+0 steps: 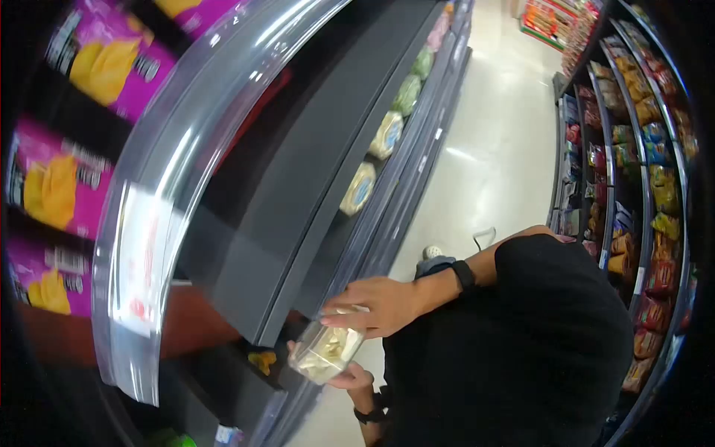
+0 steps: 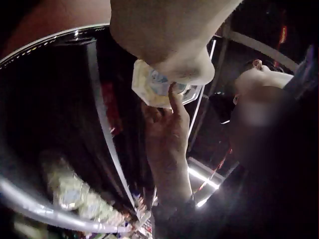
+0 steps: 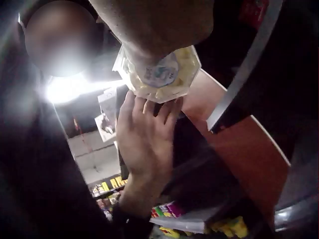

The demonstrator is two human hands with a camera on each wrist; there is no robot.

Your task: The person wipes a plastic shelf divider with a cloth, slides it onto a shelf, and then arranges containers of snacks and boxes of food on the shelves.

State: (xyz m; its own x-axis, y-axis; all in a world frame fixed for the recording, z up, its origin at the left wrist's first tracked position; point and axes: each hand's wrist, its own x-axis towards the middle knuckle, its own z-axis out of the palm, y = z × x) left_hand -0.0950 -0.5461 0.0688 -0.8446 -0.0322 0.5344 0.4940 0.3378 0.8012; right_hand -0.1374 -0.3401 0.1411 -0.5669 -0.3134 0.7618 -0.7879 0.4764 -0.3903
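A clear plastic tub [image 1: 326, 352] of pale yellow pieces is held between both hands, over the shelf's front edge in the head view. My right hand [image 1: 383, 305] grips it from one side, fingers laid across its rim. The left hand [image 1: 356, 378] holds the opposite side, mostly hidden behind the tub and its own wrist. In the right wrist view the tub [image 3: 187, 74] shows many-sided, with a round bluish label [image 3: 162, 74], and the left hand's fingertips [image 3: 134, 99] are at its edge. From the left wrist, the right hand's finger [image 2: 174, 94] reaches onto the tub's label side.
Similar tubs [image 1: 360, 190] with round labels line the dark shelf [image 1: 298, 223]; green and pink packs stand farther along. Purple snack bags [image 1: 56, 182] hang behind a clear shelf edge at left. A pale floor aisle [image 1: 484, 149] separates this shelf from packed racks [image 1: 648, 186] at right.
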